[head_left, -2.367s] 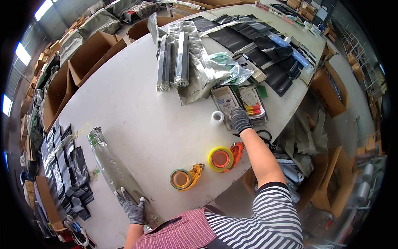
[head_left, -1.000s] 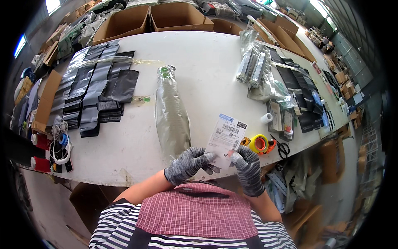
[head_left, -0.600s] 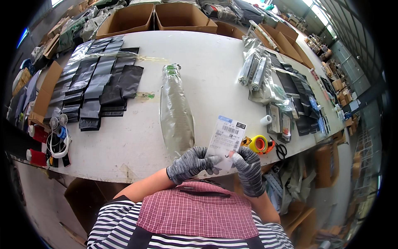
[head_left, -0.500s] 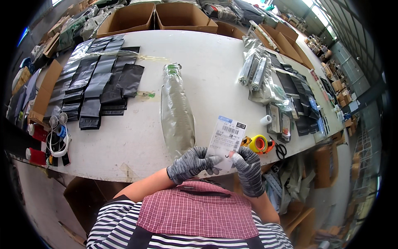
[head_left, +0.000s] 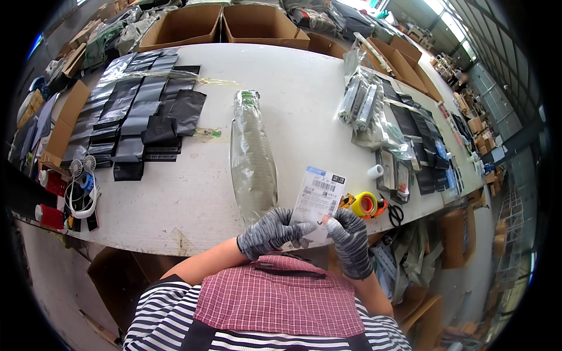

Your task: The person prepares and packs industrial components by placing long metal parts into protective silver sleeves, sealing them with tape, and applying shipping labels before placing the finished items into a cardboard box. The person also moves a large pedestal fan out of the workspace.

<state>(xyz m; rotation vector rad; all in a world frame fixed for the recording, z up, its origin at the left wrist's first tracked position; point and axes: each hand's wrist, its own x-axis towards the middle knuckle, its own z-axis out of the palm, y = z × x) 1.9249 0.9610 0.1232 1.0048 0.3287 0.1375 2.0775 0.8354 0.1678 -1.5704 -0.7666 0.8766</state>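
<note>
Both hands wear grey knitted gloves and hold a white paper label with a blue top edge and a barcode, close to my chest over the table's near edge. My left hand grips its lower left corner. My right hand pinches its lower right corner. Just beyond the label lies a long clear plastic-wrapped grey bundle with a green end, lengthwise on the white table.
Rows of dark flat bags cover the table's left. Yellow tape dispensers, scissors and a small white roll sit at the right. More wrapped packs lie far right. Open cardboard boxes stand behind.
Earlier my right hand reached to the table's right and my left held the bundle's end. Since then both hands hold the label, which has stayed nearly still over the last second.
</note>
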